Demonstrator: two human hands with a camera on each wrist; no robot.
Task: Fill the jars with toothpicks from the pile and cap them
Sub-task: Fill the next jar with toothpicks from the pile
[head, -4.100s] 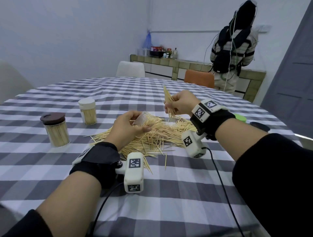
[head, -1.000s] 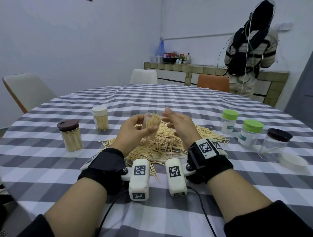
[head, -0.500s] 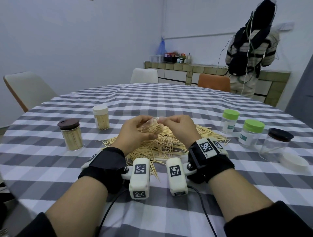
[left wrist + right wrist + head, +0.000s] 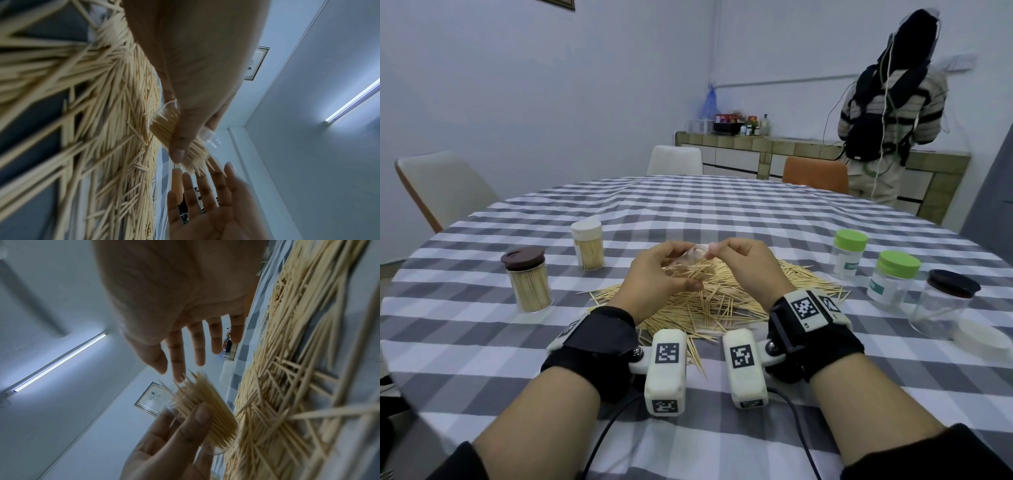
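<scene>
A small clear jar (image 4: 692, 256) lies tipped on its side just above the toothpick pile (image 4: 722, 298), its mouth toward the right. My left hand (image 4: 664, 274) grips it with thumb and fingers. The jar (image 4: 164, 128) is packed with toothpicks, and their tips stick out of the mouth. My right hand (image 4: 739, 263) is at that mouth. In the right wrist view its fingers (image 4: 179, 363) are straight and the index tip touches the tips protruding from the jar (image 4: 205, 412). It holds nothing.
Two filled, capped jars stand at the left: brown lid (image 4: 525, 279), white cap (image 4: 587, 245). At the right are two green-lidded jars (image 4: 849, 253) (image 4: 893, 281), a dark-lidded clear jar (image 4: 945, 301) and a loose white lid (image 4: 979, 337). A person (image 4: 887, 102) stands at the far counter.
The bundle my right hand held up is now in the jar. Over the last second my left hand has lowered and tipped the jar toward the pile, and my right hand stays at its mouth.
</scene>
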